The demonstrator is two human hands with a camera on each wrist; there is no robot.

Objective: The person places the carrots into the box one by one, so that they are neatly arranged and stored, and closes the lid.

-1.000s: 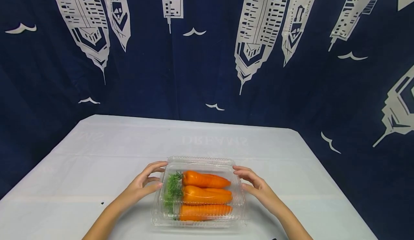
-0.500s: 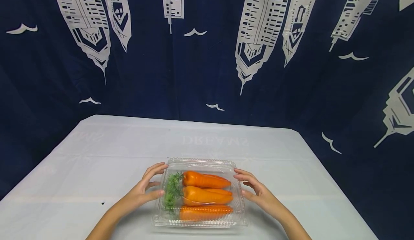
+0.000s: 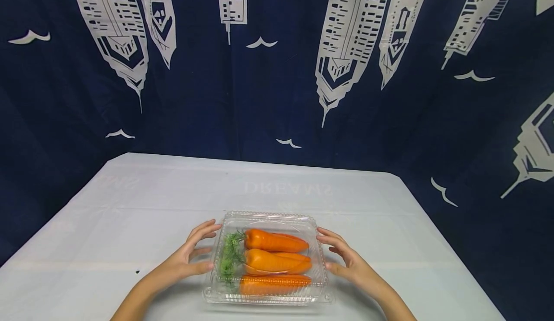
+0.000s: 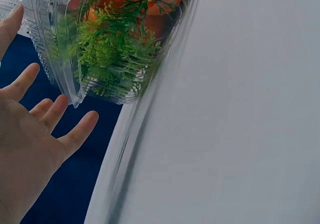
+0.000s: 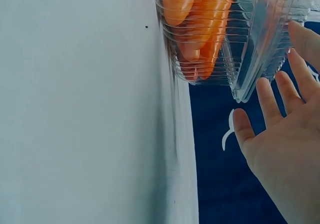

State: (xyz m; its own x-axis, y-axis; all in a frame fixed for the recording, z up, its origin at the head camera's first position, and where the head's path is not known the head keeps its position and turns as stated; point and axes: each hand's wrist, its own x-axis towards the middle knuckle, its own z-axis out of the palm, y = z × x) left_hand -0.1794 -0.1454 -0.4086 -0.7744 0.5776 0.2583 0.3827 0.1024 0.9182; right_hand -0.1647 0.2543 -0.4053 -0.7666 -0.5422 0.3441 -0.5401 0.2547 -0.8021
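Note:
A clear plastic clamshell box [image 3: 270, 219] with its lid down sits near the front of the table. Inside lie several orange carrots [image 3: 277, 262], their green leafy tops [image 3: 232, 256] toward the left. My left hand [image 3: 190, 253] is at the box's left side, fingers spread and fairly straight, fingertips near the rim. On the opposite side my right hand [image 3: 352, 261] has its fingers spread the same way, close to the right rim. The left wrist view shows the leafy tops through the box wall beside the left hand [image 4: 35, 139]; neither hand grips anything.
A white cloth [image 3: 173, 186] covers the table. Behind it hangs a dark blue curtain [image 3: 268, 90] printed with white buildings and birds. A small dark speck [image 3: 137, 272] lies on the cloth left of the box.
The lid's front edge has settled lower onto the box. Both hands have drawn slightly outward from the sides, the left one leftward and the right one rightward.

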